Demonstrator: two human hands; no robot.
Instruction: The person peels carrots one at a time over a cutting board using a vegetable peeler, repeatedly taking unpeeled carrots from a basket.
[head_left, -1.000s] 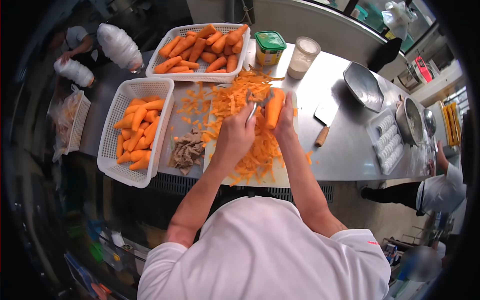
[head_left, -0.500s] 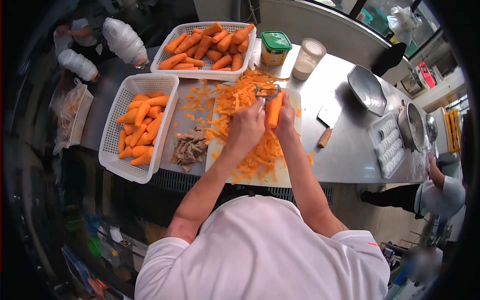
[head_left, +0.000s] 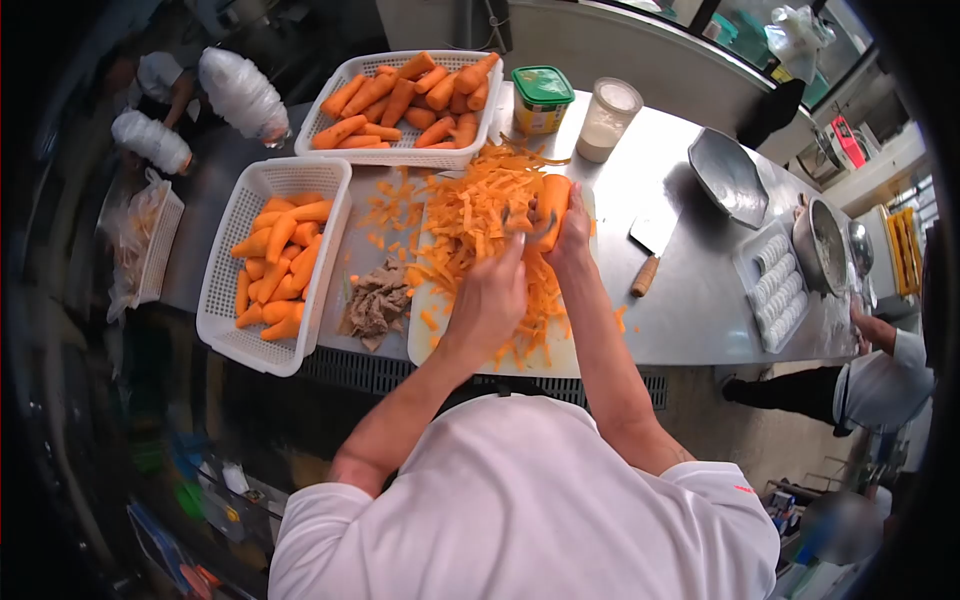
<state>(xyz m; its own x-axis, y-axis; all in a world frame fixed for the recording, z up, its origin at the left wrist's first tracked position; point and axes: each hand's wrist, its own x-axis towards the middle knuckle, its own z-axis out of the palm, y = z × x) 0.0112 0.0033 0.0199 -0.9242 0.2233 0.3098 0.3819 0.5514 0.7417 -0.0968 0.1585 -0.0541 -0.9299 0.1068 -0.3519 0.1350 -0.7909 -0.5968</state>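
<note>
My left hand (head_left: 492,300) is closed around the handle of a peeler (head_left: 512,230), whose metal head lies against the lower part of a carrot (head_left: 552,200). My right hand (head_left: 571,232) grips that carrot from its right side, holding it roughly upright over the cutting board (head_left: 424,338). A broad heap of carrot peelings (head_left: 480,205) covers much of the board and spills past its left and far edges. A crumpled brown cloth (head_left: 378,300) lies just left of the board.
White baskets of carrots stand left (head_left: 213,325) and at the back (head_left: 400,156). Behind the board are a green-lidded tub (head_left: 543,98) and a jar (head_left: 607,122). Rightward lie a cleaver (head_left: 652,240), a dark tray (head_left: 728,180) and a white tray (head_left: 772,290). A co-worker (head_left: 885,385) stands at right.
My left hand has drawn the peeler down along the carrot, toward my body. My right hand still holds the carrot in nearly the same place. The view has shifted slightly.
</note>
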